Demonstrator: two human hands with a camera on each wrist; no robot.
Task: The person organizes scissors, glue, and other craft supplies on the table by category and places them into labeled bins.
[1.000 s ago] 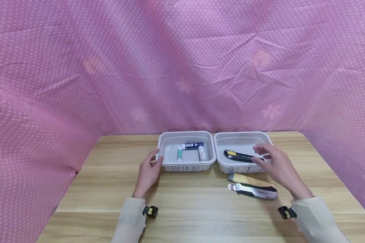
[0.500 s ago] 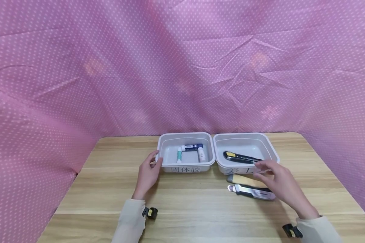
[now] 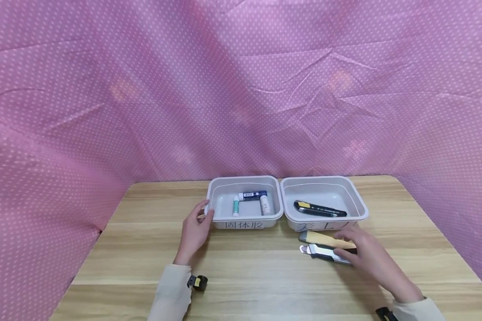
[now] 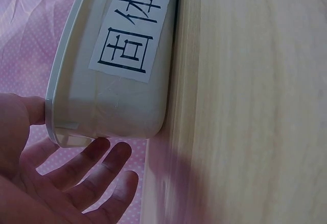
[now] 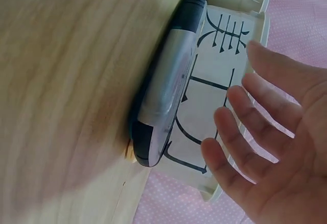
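Observation:
My left hand (image 3: 195, 232) holds the corner of a white plastic tray (image 3: 212, 189), thumb at the rim and fingers along the side. In the left wrist view, fingertips (image 4: 118, 153) show beside the labelled wall. Over two box cutters in front of the right-hand tray is my right hand (image 3: 367, 256), with spread fingers holding nothing. The nearer cutter (image 3: 323, 253) is silver and black; the yellow cutter (image 3: 321, 238) lies behind it. Both handle ends are partly hidden by the hand. In the right wrist view the silver cutter (image 5: 166, 81) lies apart from the fingers.
The right-hand tray (image 3: 357, 200) holds black box cutters (image 3: 319, 208), one with a yellow part. Inside the left tray lie a green glue stick (image 3: 235, 206), a blue one (image 3: 253, 195) and a white one (image 3: 265, 205). A pink dotted cloth (image 3: 241, 111) hangs behind the wooden table (image 3: 257, 285).
My right hand has drawn back from over the right-hand tray and come down over the two box cutters in front. The left hand stays at the left tray's corner.

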